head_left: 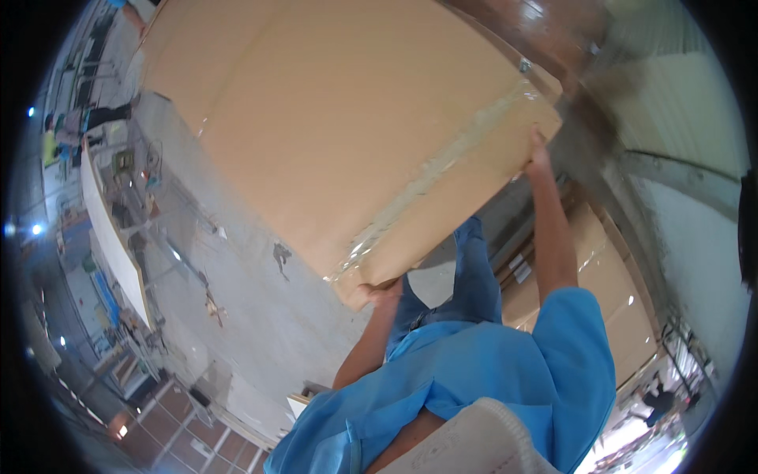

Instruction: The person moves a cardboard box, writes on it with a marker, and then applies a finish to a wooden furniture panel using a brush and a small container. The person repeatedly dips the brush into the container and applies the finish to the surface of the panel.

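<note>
A large brown cardboard box (316,118) fills the upper middle of the head view, tilted, with clear tape (430,175) along its near edge. My left hand (380,294) grips the box's near left corner, fingers mostly hidden beneath it. Around the near right corner is my right hand (538,154), thumb against the side face and the other fingers out of sight. Both arms reach forward and hold this end above the floor. Another person's hand (136,22) shows by the box's far left corner; whether it touches the box I cannot tell.
More cardboard boxes (608,276) stand to my right, close to the wall (695,229). On the left are a long pale board (114,229) and cluttered workbenches. Farther off, another person (87,118) stands. A dark scrap (280,257) lies on the grey concrete floor (245,300).
</note>
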The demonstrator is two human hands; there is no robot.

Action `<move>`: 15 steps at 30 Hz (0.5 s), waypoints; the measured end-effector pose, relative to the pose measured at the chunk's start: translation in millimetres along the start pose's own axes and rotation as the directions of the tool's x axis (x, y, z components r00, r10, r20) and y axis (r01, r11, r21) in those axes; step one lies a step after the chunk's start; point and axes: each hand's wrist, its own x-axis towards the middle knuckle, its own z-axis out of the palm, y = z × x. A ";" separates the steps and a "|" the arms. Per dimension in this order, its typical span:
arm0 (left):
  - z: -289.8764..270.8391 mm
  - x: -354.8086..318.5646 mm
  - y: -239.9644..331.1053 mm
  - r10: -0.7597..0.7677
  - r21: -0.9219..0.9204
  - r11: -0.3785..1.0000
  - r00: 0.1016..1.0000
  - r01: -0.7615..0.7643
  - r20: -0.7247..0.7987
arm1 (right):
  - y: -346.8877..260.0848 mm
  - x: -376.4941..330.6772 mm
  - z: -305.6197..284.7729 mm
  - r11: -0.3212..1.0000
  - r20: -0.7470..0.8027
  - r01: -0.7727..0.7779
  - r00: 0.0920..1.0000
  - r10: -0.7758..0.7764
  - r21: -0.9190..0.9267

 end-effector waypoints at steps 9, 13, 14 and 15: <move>20.2 29.0 -163.0 -0.045 -0.062 0.997 0.983 0.034 -0.175 | -96.9 99.4 -46.7 0.935 -0.081 -0.040 0.997 0.013 -0.351; 16.1 -27.4 -176.0 -0.197 -0.072 0.980 0.938 0.184 -0.286 | -72.9 103.5 -87.8 0.687 -0.299 -0.275 0.950 0.088 -0.673; 22.6 -37.9 -178.3 -0.173 -0.002 0.984 0.969 0.176 -0.176 | -66.5 105.9 -98.5 0.591 -0.163 -0.164 0.985 0.056 -0.790; 32.6 -42.3 -173.7 -0.175 0.055 0.982 0.983 0.178 -0.064 | -59.8 110.3 -106.1 0.495 -0.040 -0.051 0.999 0.034 -0.867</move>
